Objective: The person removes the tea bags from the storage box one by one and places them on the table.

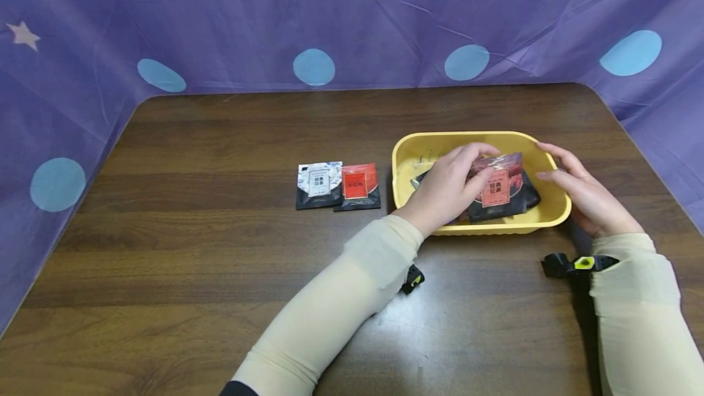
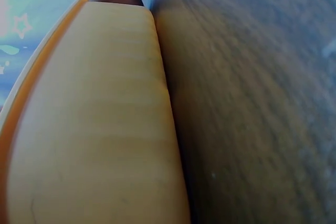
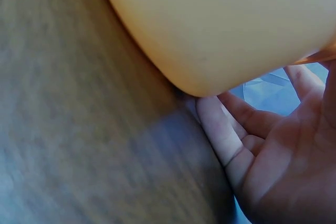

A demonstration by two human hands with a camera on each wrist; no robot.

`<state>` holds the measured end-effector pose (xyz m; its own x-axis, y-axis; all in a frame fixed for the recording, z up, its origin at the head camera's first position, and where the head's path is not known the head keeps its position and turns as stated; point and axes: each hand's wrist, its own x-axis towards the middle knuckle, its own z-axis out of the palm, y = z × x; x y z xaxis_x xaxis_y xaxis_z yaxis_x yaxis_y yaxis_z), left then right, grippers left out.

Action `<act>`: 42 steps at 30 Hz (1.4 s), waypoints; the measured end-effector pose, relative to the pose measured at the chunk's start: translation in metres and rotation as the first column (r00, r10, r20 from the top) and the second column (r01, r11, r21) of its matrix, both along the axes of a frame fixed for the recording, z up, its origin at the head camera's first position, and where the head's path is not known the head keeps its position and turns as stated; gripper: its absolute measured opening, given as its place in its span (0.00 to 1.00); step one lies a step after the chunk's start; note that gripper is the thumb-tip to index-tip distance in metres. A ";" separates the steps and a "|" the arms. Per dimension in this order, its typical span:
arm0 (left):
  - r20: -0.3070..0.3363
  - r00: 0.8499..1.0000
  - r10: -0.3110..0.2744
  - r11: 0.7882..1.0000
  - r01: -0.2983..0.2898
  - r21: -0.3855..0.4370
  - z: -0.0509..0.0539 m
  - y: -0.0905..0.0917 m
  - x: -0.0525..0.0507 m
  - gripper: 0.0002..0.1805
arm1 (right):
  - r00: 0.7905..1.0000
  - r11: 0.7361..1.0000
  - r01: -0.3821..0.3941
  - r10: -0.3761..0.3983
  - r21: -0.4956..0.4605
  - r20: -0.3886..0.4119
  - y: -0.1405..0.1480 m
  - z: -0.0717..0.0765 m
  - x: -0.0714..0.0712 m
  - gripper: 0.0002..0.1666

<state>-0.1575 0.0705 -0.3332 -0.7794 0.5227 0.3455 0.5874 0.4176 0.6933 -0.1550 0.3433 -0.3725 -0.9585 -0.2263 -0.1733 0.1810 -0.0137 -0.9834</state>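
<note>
My left hand (image 1: 448, 185) reaches over the near rim into the yellow plastic basket (image 1: 473, 229). Thumb and fingers pinch the top left of a dark tea sachet (image 1: 497, 191) with a pink label, which leans up inside. Beneath it another black sachet (image 1: 531, 193) shows partly; the hand hides much of what else lies there. At the basket's right end, my right hand (image 1: 591, 194) grips the rim, thumb over the edge and fingers outside. In the right wrist view, fingers (image 3: 218, 127) touch the basket's outer wall (image 3: 226, 30) low down.
Left of the basket, a white-and-black tea sachet (image 1: 319, 185) and a red-and-black one (image 1: 357, 186) lie side by side, slightly overlapping, on the brown wooden table (image 1: 220, 249). A purple curtain (image 1: 247, 23) with stars and blue dots hangs behind the table and along its sides.
</note>
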 end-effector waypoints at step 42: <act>0.301 0.949 0.092 0.723 -0.272 0.635 0.014 -0.061 0.010 0.34 | 1.000 1.000 0.008 -0.008 0.020 0.015 0.000 0.001 0.000 0.29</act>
<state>-0.1470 0.0092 -0.3188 -0.9369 0.0692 0.3427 0.3334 -0.1187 0.9353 -0.1551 0.3429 -0.3713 -0.9576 -0.2149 -0.1919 0.1955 0.0047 -0.9807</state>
